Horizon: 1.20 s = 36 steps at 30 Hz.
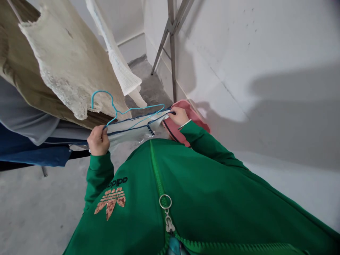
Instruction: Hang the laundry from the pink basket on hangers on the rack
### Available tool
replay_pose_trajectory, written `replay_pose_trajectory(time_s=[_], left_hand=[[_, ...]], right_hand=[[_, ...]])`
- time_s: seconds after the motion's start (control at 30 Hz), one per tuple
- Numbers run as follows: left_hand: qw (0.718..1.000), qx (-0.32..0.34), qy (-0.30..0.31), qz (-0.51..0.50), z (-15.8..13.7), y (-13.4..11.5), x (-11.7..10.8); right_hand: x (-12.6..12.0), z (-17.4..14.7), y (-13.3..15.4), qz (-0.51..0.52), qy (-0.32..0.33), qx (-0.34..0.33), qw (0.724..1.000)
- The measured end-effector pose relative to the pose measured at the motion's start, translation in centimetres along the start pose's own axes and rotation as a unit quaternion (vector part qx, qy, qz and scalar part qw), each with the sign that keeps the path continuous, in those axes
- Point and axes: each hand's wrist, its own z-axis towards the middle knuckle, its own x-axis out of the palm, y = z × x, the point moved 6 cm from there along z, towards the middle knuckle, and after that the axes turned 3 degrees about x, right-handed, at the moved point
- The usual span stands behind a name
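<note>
A white garment with dark blue trim (127,128) is stretched between both my hands in front of my waist. My left hand (98,140) is closed on one end of its trimmed edge, beside the hook of a light blue hanger (114,109). At the other end, my right hand (179,117) pinches the garment's edge between thumb and fingers. The hanger lies partly within the garment's opening, its hook pointing up and left. Whether my left fingers also grip the hanger I cannot tell. The lower part of the garment is hidden behind my green jacket.
Several clothes hang on the left, among them a cream lace-edged garment (66,53), a white knit piece (123,72) and a blue cloth (34,148). A pink basin (198,118) sits by the wall near my right hand. Metal rack legs (172,60) stand in the corner.
</note>
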Motion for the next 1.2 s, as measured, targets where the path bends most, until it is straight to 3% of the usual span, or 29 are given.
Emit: replay_pose_trajectory(time_s=[0.27, 0.47, 0.5, 0.57, 0.63, 0.67, 0.7, 0.77, 0.83, 0.9, 1.03, 1.2], left_hand=[[0.996, 0.005, 0.093, 0.006, -0.2, 0.1, 0.9], [0.989, 0.014, 0.096, 0.116, -0.4, -0.1, 2.0], [0.989, 0.000, 0.078, 0.123, -0.4, 0.1, 1.9], [0.992, -0.039, 0.030, 0.116, -0.3, 0.6, 1.4], [0.994, -0.058, -0.008, 0.093, -0.2, 0.9, 0.8], [0.995, -0.054, -0.017, 0.078, -0.1, 0.9, 0.6], [0.997, -0.044, -0.020, 0.063, 0.0, 0.8, 0.4], [0.999, -0.017, -0.018, 0.033, 0.2, 0.5, 0.3], [1.000, 0.003, -0.010, 0.007, 0.4, 0.0, 0.3], [1.000, 0.013, -0.002, -0.009, 0.8, -0.4, 0.3], [0.999, 0.028, 0.003, -0.018, 1.7, -1.4, 0.4], [0.998, 0.050, 0.011, -0.037, 2.2, -2.8, 1.2]], right_hand=[[-0.8, 0.0, 0.0, 0.007, -0.025, 0.037, 0.999], [-2.4, -0.8, 1.3, 0.018, -0.056, 0.001, 0.998], [-2.4, -1.1, 1.7, 0.027, -0.031, -0.027, 0.999], [-1.7, -2.1, 2.6, 0.066, 0.096, -0.114, 0.987], [-1.1, -3.8, 3.5, 0.117, 0.242, -0.195, 0.943], [-1.3, -4.4, 3.8, 0.138, 0.281, -0.214, 0.925], [-1.8, -4.6, 3.9, 0.150, 0.283, -0.215, 0.923], [-3.5, -3.8, 3.9, 0.145, 0.197, -0.194, 0.950], [-5.1, -2.6, 4.3, 0.094, 0.097, -0.194, 0.972], [-5.7, -1.3, 5.3, 0.018, 0.051, -0.225, 0.973], [-4.5, 0.7, 6.9, -0.105, 0.089, -0.293, 0.946], [-3.4, 0.4, 8.9, -0.142, 0.110, -0.361, 0.915]])
